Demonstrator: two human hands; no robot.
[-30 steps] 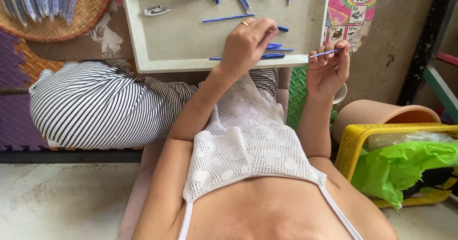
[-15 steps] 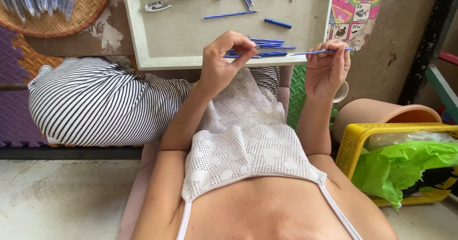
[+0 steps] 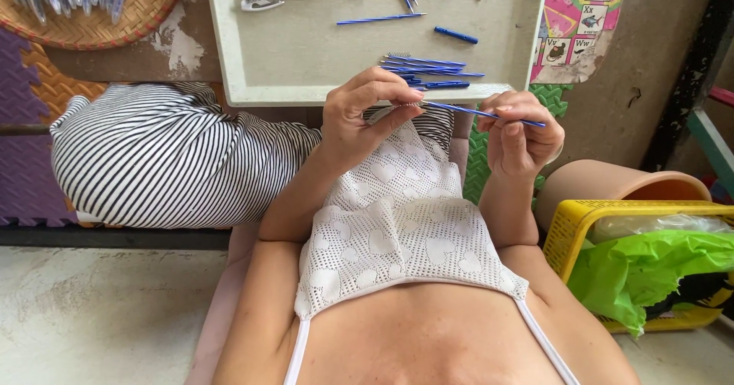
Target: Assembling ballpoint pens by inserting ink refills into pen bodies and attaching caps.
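Observation:
My right hand (image 3: 520, 136) pinches a thin blue pen refill (image 3: 497, 115) and holds it almost level in front of my chest. My left hand (image 3: 363, 113) is closed on a small silvery spring-like piece (image 3: 407, 106) right at the refill's left tip. Both hands hover just below the near edge of a cream tray (image 3: 306, 87). On the tray, just beyond my hands, lies a small heap of blue refills (image 3: 428, 68). More blue parts and a white pen piece (image 3: 261, 3) are scattered farther back.
A striped cloth bundle (image 3: 168, 155) lies to the left of my arm. A woven basket (image 3: 145, 18) with clear pen barrels sits at top left. At right are a clay pot (image 3: 612, 182) and a yellow basket (image 3: 573, 224) holding a green bag (image 3: 650, 263).
My left hand has drawn back from the heap of blue refills on the tray and now meets the tip of the refill in my right hand. The right hand has barely moved.

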